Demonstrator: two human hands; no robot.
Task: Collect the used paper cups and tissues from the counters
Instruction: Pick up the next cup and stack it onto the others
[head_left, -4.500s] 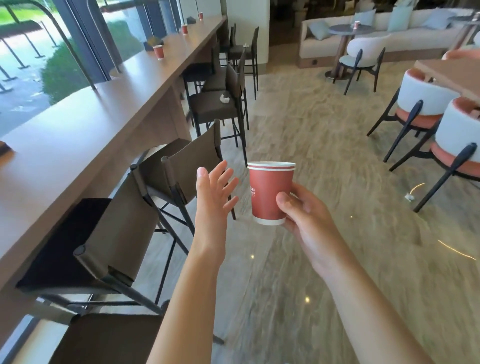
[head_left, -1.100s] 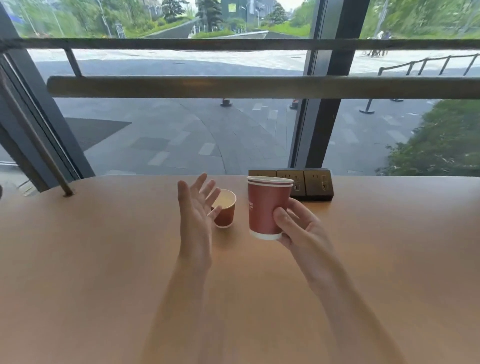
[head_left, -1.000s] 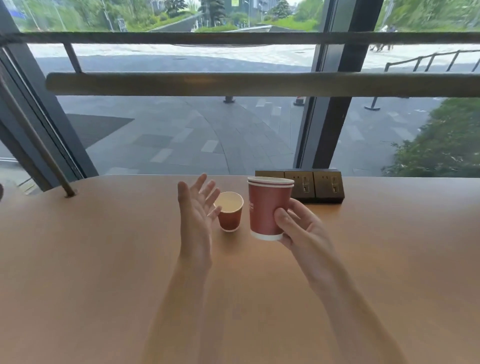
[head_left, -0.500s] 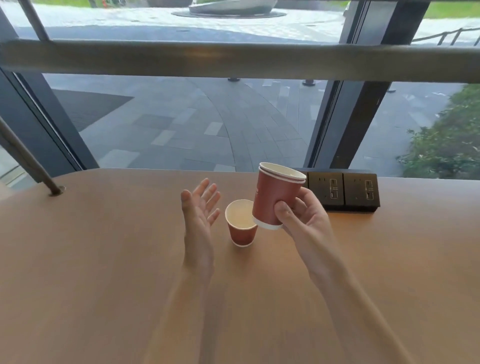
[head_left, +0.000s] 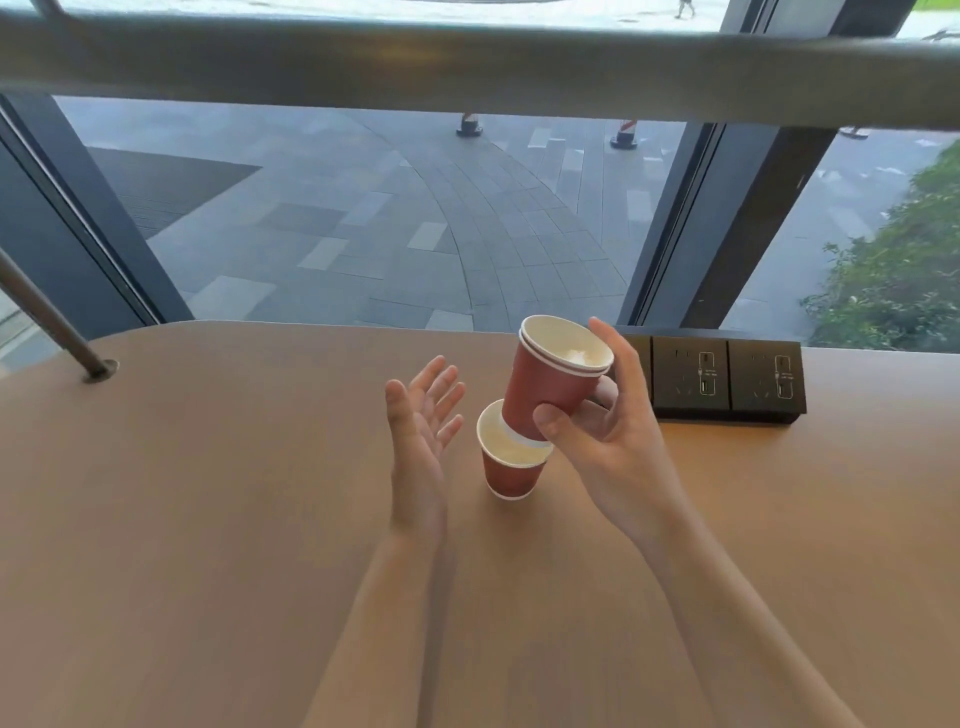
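Observation:
My right hand (head_left: 602, 441) grips a stack of red paper cups (head_left: 545, 389), tilted to the right, with something white and crumpled inside the top one. The stack's base sits at the mouth of another red paper cup (head_left: 506, 475) that stands upright on the wooden counter (head_left: 208, 493). Whether the base is inside that cup or just above it I cannot tell. My left hand (head_left: 421, 431) hovers just left of the standing cup, palm turned toward it, fingers straight and spread, touching nothing.
A black power socket block (head_left: 727, 382) lies on the counter right of my right hand. A metal rail (head_left: 467, 62) runs across the window above the counter's far edge, and a slanted rail post (head_left: 57, 327) meets the counter at far left.
The view came closer to the counter. My right hand tilted the held cups and brought their base down from beside the standing cup's rim to its mouth. My left hand stayed beside it.

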